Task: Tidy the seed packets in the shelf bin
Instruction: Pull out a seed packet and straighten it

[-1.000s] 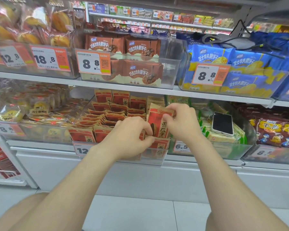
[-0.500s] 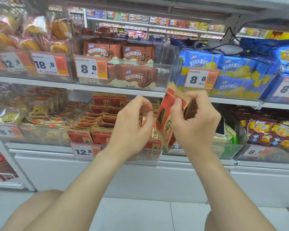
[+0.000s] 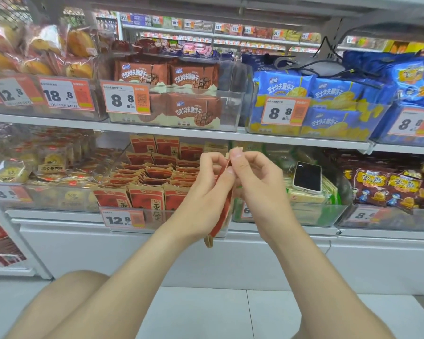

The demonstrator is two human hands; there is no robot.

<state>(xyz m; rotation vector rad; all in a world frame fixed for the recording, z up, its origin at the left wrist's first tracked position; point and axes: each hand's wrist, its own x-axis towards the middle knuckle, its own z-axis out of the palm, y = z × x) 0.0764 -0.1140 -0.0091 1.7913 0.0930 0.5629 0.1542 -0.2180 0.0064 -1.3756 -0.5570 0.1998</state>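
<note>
**One seed packet held edge-on in front of the bin**

Two hands meet in front of the lower shelf, with one seed packet (image 3: 218, 223) between them. It is out of the shelf bin (image 3: 157, 220) and held in the air before the bin's right front corner. The packet is seen edge-on. Its long axis runs nearly upright, tilted so that the top edge leans right and the tan bottom edge hangs low to the left, below the wrists.

The left hand (image 3: 203, 192) pinches the packet's upper part, fingers curled against it. The right hand (image 3: 260, 187) pinches the top edge between thumb and forefinger, its other fingers loosely bent.

In the bin, three red and tan packets (image 3: 145, 199) stand upright in the front row, the third partly hidden by the left hand. Three more stand at the back. Those lying overlapped between the rows are too many to count.

One phone (image 3: 307, 177) lies face up on green packs in the bin to the right.
</note>
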